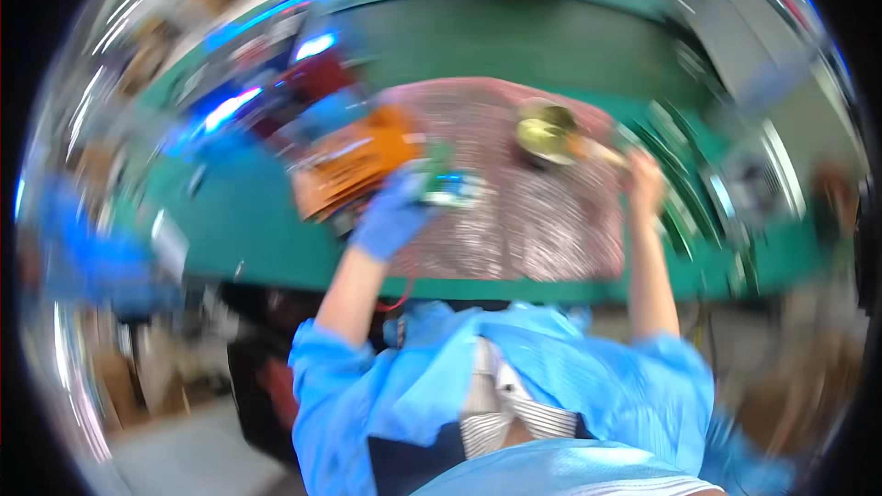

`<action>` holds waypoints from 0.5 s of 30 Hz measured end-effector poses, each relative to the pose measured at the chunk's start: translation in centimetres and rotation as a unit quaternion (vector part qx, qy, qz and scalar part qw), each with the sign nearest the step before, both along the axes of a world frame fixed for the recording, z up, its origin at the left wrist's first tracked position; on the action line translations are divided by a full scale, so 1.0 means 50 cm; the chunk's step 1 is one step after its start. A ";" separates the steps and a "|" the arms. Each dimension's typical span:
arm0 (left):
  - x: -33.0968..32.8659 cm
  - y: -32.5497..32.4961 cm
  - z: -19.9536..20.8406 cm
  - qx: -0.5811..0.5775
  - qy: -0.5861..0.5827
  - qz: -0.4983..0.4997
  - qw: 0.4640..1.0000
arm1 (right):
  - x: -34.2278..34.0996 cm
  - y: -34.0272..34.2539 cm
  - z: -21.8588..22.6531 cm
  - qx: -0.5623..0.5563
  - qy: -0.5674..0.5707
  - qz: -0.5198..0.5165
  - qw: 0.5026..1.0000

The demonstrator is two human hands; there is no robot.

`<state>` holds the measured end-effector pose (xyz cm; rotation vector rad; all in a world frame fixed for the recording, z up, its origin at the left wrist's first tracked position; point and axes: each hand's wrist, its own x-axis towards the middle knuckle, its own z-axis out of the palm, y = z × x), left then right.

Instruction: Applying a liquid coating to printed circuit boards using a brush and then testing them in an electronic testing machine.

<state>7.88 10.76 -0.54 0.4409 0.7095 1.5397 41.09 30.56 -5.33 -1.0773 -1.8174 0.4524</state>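
My left hand (395,216), in a blue glove, is closed on the edge of a small green circuit board (447,186) above a pink bubble-wrap mat (496,243). Motion smears the parts on the board. My bare right hand (646,186) is at the mat's right edge, its fingers closed on the end of a short, pale stick-like tool (599,152), perhaps a brush. The tool's other end reaches the rim of a round, brass-coloured metal cup (546,133) on the mat. Blur hides the tip.
Orange folders or bags (354,163) lie left of the mat, with blue-lit equipment (276,83) behind. Several long green boards (675,179) stand in a row at the right. A thin red cord (404,292) hangs at the green table's (266,248) front edge.
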 end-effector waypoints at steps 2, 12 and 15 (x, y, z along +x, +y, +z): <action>-0.016 -0.007 0.009 -0.021 0.010 0.004 1.000 | -0.074 -0.030 0.035 -0.244 0.228 0.017 0.942; -0.040 0.026 -0.071 -0.084 0.042 -0.048 0.994 | -0.100 -0.111 0.063 -0.284 0.406 0.054 0.867; -0.020 0.030 -0.053 -0.068 0.047 -0.020 0.996 | -0.107 -0.128 0.062 -0.284 0.399 0.053 0.870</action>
